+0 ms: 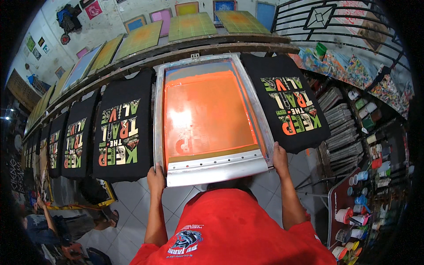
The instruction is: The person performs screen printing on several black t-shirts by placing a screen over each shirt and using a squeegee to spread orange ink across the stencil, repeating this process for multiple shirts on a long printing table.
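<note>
Directly in front of me is a silk-screen frame (159,115), its mesh (212,115) coated in glossy orange ink. A wide silver metal bar (221,168) with a row of small holes runs along its near edge. My left hand (156,177) is closed around the near left corner of the frame. At the near right corner, my right hand (280,155) grips the frame's side, fingers partly hidden beneath it. Black printed T-shirts lie on either side: one T-shirt (289,99) to the right, another T-shirt (123,128) to the left.
More black shirts (77,137) continue leftward in a row. Stained boards (192,26) lean along the back beyond a wooden rail (176,51). Ink tubs (344,215) crowd a red table at right, near stacked frames (340,128). Another person's arm (47,214) shows at lower left.
</note>
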### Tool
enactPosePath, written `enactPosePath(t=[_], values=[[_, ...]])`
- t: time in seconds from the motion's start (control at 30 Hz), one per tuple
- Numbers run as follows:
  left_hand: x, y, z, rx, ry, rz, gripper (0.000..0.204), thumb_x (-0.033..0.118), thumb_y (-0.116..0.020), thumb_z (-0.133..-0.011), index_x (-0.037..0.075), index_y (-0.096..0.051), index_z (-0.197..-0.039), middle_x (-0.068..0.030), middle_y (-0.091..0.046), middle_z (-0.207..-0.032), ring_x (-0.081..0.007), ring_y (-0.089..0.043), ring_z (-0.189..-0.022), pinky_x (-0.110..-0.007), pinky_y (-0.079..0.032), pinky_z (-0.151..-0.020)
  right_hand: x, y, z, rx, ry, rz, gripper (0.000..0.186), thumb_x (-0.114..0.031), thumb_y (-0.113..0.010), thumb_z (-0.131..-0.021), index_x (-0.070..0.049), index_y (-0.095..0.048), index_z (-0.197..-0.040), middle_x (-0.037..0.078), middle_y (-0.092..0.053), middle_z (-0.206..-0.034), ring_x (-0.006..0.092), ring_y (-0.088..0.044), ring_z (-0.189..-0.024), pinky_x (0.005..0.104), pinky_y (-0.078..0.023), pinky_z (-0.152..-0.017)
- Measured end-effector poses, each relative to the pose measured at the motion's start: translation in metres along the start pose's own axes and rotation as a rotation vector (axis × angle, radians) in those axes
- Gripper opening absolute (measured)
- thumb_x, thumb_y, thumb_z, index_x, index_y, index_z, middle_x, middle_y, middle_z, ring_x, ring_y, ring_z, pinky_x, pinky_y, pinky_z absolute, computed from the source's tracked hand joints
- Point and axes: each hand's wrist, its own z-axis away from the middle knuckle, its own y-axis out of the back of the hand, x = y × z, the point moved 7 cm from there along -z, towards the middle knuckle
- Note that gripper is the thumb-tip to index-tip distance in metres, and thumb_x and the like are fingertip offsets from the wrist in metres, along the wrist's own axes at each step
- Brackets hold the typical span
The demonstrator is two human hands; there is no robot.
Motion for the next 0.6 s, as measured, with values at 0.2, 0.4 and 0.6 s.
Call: enactPosePath(t=[0.2,0.4,0.6], values=[[-0.009,-0.006,0.0,0.062,-0.033,-0.062,0.053,0.039,-0.043,-0.099,-0.011,-0.061,-0.092,-0.035,-0.063,-0.09,-0.0509,-0.061,-0.089,-0.052,-0.046,-0.078,-0.004,-0.004,0.0,-0.025,-0.045,0.008,0.06,-0.042,-0.034,-0.104,0.009,-0.065,-0.1,0.03,-0.067,-0.095,0.046,-0.064,-0.095,0.0478,-0.047,-0.082],[-0.019,-0.024,-0.003,0.088,-0.065,-0.03,0.052,0.038,-0.044,-0.099,-0.011,-0.061,-0.094,-0.0364,-0.062,-0.093,-0.0527,-0.059,-0.092,-0.053,-0.045,-0.08,0.028,-0.019,-0.008,0.025,0.0,0.074,0.058,-0.043,-0.035,-0.103,0.006,-0.066,-0.102,0.029,-0.067,-0.096,0.0463,-0.064,-0.095,0.0487,-0.047,-0.081],[-0.057,-0.039,-0.019,-0.103,0.015,0.331,0.054,0.045,-0.045,-0.1,-0.007,-0.06,-0.105,-0.0175,-0.066,-0.094,-0.0263,-0.062,-0.086,-0.039,-0.048,-0.077,0.034,-0.02,-0.012,0.045,0.065,0.02,0.049,-0.038,-0.04,-0.102,0.004,-0.063,-0.115,0.026,-0.066,-0.108,0.0432,-0.063,-0.101,0.0472,-0.047,-0.087]])
